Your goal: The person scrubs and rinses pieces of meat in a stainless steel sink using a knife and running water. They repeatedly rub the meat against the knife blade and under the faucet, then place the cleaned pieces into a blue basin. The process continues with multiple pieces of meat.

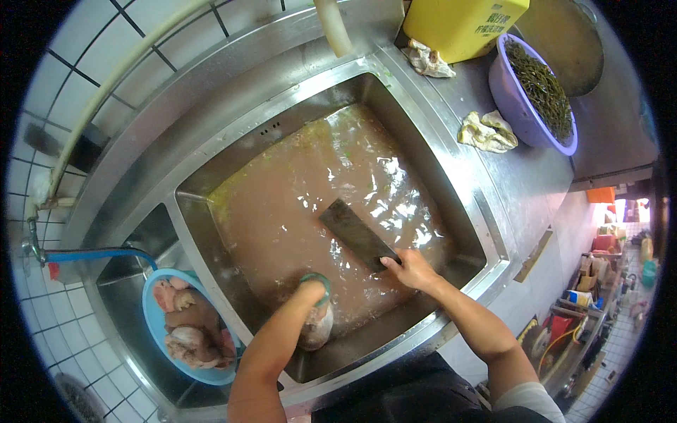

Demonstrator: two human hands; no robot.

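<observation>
My right hand grips a cleaver near its lower right end; the broad dark blade points up and left over the brown, murky water in a stainless steel sink. My left hand is low in the same sink, at a green ring-like object that I cannot name for certain. Just below it, a pale, wet piece of meat lies partly in the water near the front wall. The left fingers are hidden, so their hold cannot be told.
Left, a light blue basin of meat pieces stands in a smaller sink beneath a blue hose. At upper right are crumpled cloths, a yellow container and a purple basin of dark green strips. A pale pipe overhangs the back edge.
</observation>
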